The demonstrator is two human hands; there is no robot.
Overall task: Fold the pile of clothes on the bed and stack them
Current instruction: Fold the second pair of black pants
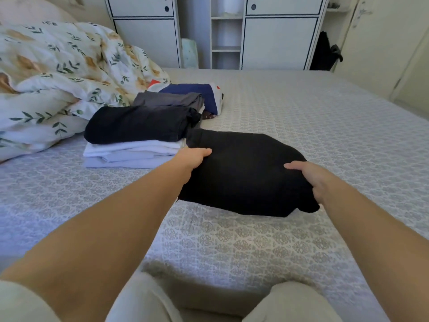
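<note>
Along the left edge of the bed [301, 108], a crumpled floral duvet [58, 73], heaped up toward the far left corner. Just right of it, a stack of folded clothes [137, 138]: pale lilac and white pieces at the bottom, a folded black piece on top. Behind that stack, toward the far edge, a grey folded garment [171, 99] and a navy one [195, 91] with a white and red piece beside it; hard to tell whether these form a second stack or simply lie against each other.

Near the middle of the bed, touching the right side of the stack, a folded black garment [243, 173], flat on the patterned grey cover. At its left edge, the left hand [193, 158], thumb laid on top of the fabric and fingers tucked out of sight beneath, gripping the fold. At its near right corner, the right hand [308, 177], thumb across the top and fingers curled round the edge, likewise clasping the cloth.

Beyond the far edge of the bed, white cabinets [278, 40] with dark trim and an open shelf between. At the right, a dark bag [325, 52] hanging beside them. At the near edge, knees in pale trousers [144, 298].
</note>
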